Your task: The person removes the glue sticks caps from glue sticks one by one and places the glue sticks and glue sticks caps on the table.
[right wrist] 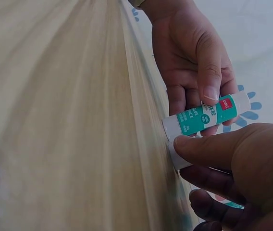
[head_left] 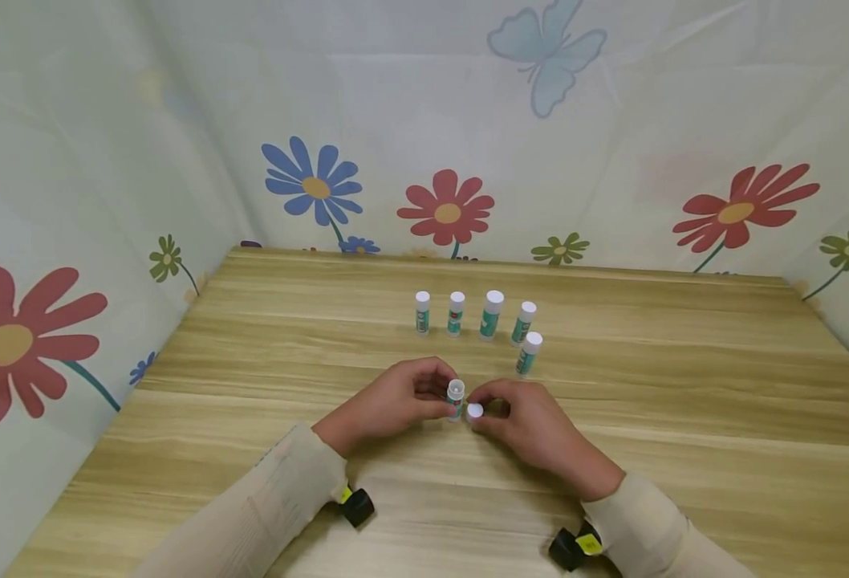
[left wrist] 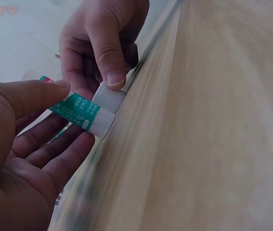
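Observation:
Near the middle of the table, my left hand point(head_left: 399, 397) pinches a green-and-white glue stick point(head_left: 456, 404) between thumb and fingers. The stick is upright, its cap off and its open white top facing up. "Glue stick" lettering shows on its label point(left wrist: 81, 109) in the left wrist view. Close beside it on the right, my right hand point(head_left: 533, 421) pinches a white cap point(head_left: 475, 411) with thumb and fingers. In the right wrist view the cap point(right wrist: 179, 156) sits low against the stick's base, partly hidden by the thumb. Both base and cap are at or just above the tabletop.
Behind the hands, several capped glue sticks point(head_left: 489, 317) stand upright in a loose row. One more capped stick point(head_left: 529, 354) stands nearer, at the row's right end. The wood-grain table point(head_left: 287, 321) meets a flower-printed cloth point(head_left: 381, 104) at its back and sides.

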`<state>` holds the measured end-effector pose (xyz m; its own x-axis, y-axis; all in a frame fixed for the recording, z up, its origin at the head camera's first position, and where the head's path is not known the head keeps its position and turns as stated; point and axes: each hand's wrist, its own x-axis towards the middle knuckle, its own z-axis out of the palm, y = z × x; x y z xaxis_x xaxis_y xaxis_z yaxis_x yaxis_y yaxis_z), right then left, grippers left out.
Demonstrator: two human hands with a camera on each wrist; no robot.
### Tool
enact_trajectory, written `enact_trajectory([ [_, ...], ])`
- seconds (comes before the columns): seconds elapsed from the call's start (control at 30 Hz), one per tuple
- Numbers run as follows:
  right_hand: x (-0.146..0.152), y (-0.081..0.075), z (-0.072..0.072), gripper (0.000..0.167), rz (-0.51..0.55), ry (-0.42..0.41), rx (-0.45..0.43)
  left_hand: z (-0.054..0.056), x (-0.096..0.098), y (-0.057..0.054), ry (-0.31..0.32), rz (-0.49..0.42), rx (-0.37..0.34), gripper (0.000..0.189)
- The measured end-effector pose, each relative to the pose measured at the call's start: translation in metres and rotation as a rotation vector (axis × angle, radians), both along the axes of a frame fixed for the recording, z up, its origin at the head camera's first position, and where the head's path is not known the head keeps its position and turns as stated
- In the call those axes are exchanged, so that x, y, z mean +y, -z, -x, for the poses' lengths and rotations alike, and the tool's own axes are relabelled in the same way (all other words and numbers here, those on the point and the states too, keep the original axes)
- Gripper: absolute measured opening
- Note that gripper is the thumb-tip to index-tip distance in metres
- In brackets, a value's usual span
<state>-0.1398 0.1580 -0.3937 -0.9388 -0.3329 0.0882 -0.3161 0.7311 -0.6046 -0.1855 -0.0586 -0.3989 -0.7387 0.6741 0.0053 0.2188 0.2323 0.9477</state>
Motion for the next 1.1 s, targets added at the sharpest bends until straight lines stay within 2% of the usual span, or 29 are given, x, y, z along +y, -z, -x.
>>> enact_trajectory([
  [0.37, 0.002, 0.0, -0.001, 0.015, -0.002, 0.003, -0.005, 0.0, 0.001, 0.001, 0.005, -0.016, -0.018, 0.024],
  [0.53, 0.002, -0.001, -0.002, 0.015, -0.006, -0.002, 0.002, 0.002, -0.001, 0.001, 0.019, -0.017, -0.062, 0.033],
  [0.63, 0.001, -0.002, -0.001, 0.016, -0.006, -0.004, 0.007, 0.006, -0.007, 0.0, 0.008, 0.007, -0.058, 0.04],
  [0.7, 0.0, -0.001, -0.001, 0.016, -0.004, -0.011, 0.015, 0.01, -0.011, -0.001, -0.033, 0.016, -0.038, 0.043],
  [0.8, 0.0, 0.0, -0.001, 0.016, -0.006, -0.026, 0.028, 0.017, -0.016, -0.002, -0.151, 0.006, -0.003, 0.042],
  [0.93, 0.0, 0.0, -0.001, 0.016, -0.011, -0.024, 0.03, 0.027, -0.02, -0.003, -0.303, -0.057, 0.038, 0.037],
  [1.1, 0.001, 0.0, -0.002, 0.018, -0.008, -0.003, 0.021, 0.036, -0.02, -0.009, -0.416, -0.097, 0.068, 0.035],
])
